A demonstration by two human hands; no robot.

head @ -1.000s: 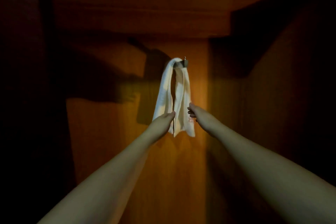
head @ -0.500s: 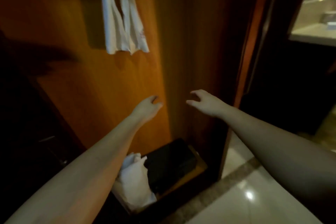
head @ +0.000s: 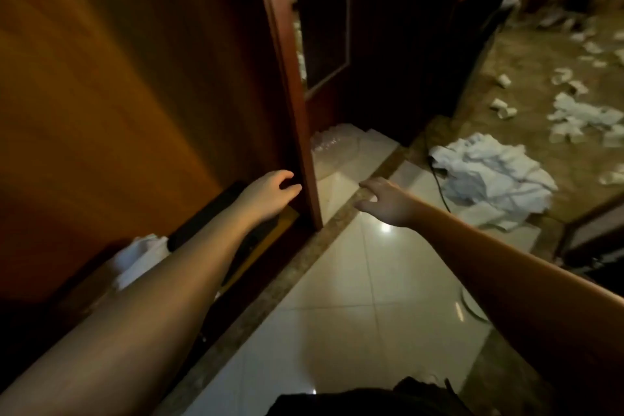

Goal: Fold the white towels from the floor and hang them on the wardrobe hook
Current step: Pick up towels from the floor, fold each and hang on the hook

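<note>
Glossy floor tiles (head: pixel 354 280) beneath both arms. Wardrobe panel (head: pixel 118 94), wood: beside and beyond left hand (head: pixel 270 191). Left hand: empty, fingers loosely curled. Right hand (head: pixel 388 201): empty, fingers spread, probably readied for reaching. White towels (head: pixel 489 176): crumpled heap on floor beyond right hand, apart from it, seemingly awaiting folding. Hook: not visible.

Wardrobe panel (head: pixel 111 88) orange-brown wood, its edge frame (head: pixel 287 78) darker reddish brown. Floor tiles (head: pixel 354 297) glossy cream-white with a speckled brown stone strip (head: pixel 270 297); carpet (head: pixel 540 54) mottled olive-brown. Towel heap (head: pixel 489 172) white, scattered scraps (head: pixel 574 115) white, box in wardrobe (head: pixel 209 216) black.
</note>
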